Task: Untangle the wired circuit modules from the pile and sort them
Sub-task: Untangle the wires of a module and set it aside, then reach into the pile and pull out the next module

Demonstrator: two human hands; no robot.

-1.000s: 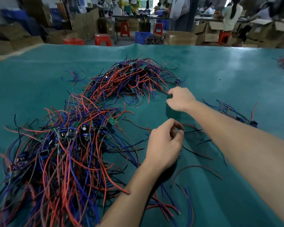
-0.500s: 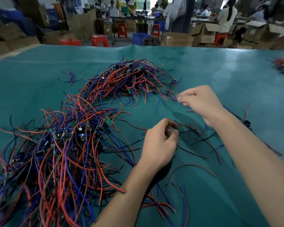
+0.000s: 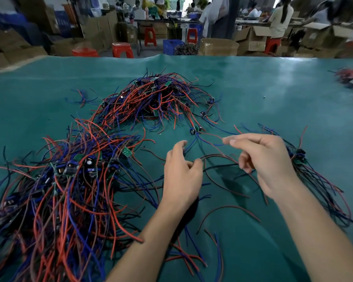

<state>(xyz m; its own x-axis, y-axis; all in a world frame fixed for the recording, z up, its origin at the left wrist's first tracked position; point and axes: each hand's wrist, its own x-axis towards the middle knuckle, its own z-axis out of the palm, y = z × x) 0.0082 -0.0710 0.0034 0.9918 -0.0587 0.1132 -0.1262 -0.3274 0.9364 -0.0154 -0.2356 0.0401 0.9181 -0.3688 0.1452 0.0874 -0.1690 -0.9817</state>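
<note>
A small circuit module (image 3: 195, 130) with red and blue leads lies on the green table (image 3: 273, 94), just off the far pile (image 3: 157, 100). My right hand (image 3: 263, 159) pinches the red lead of this module between thumb and forefinger, pulled toward me. My left hand (image 3: 181, 171) is closed around dark and blue wires in the middle. A large tangled pile (image 3: 55, 190) of red, blue and brown wires with modules fills the near left. A smaller sorted bunch (image 3: 306, 171) lies under my right wrist.
Loose wires (image 3: 228, 210) lie between my forearms. Another wire heap (image 3: 351, 78) sits at the far right edge of the table. Beyond the table's far edge stand cardboard boxes (image 3: 218, 46), red stools (image 3: 122, 49) and people at benches.
My right hand drew back from the far pile toward me and to the right, dragging one module out by its lead. My left hand stayed closed on wires, shifting slightly.
</note>
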